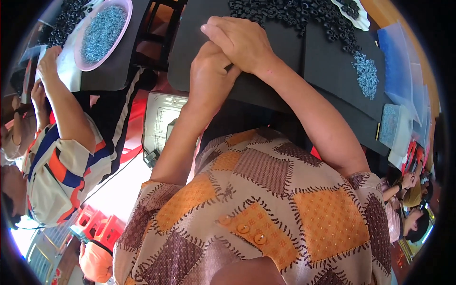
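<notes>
My left hand is closed in a loose fist above the near edge of the black table. My right hand lies over the top of it, its fingers curled and pressed together. The two hands touch. Between the left thumb and the right wrist a small dark patch shows; whether it is a black part or just the table behind, I cannot tell. Whatever the fingers hold is hidden. Just beyond the hands spreads a heap of small black ring-like parts.
Small light-blue pieces lie in a pile at the right, near a clear plastic box and blue plastic sheets. At the left a co-worker's arm reaches beside a pink basin of blue pieces. Red stools stand behind.
</notes>
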Tool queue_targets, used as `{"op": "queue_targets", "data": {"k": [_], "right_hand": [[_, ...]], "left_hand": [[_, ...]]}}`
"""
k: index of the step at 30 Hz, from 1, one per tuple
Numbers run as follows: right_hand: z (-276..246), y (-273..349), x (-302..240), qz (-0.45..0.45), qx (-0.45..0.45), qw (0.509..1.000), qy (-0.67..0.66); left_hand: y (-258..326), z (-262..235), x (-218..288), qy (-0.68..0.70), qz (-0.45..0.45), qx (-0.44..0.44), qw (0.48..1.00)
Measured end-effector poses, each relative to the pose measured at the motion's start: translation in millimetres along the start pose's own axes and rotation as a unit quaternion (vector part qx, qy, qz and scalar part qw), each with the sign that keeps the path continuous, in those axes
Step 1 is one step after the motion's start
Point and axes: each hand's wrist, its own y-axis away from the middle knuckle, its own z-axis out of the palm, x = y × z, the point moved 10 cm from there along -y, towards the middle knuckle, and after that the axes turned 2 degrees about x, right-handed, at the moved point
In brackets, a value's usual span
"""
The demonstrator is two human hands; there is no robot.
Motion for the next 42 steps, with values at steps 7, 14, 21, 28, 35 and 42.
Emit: {"op": "queue_targets", "data": {"k": [7,14,21,28,35,42], "right_hand": [[3,1,0,-0.009,0.011,1.000,0.009],[-2,2,-3,-0.014,0.021,1.000,0.008],[-13,3,6,-0.034,0.040,0.986,-0.160],[-68,65,-28,-0.148,0.109,0.961,-0.205],[-130,125,-19,-0.172,0.108,0.979,0.020],[-409,157,111,0.010,0.353,0.859,0.372]], "left_hand": [[2,-1,-4,0.007,-0.007,0.013,1.000],[1,-3,0,0.003,0.004,0.020,1.000],[-6,-3,11,0.007,0.020,-0.011,1.000],[-2,5,-21,0.291,-0.178,-0.069,0.938],[18,58,35,0.346,-0.176,-0.243,0.889],[5,56,33,0.191,-0.096,-0.163,0.963]]}}
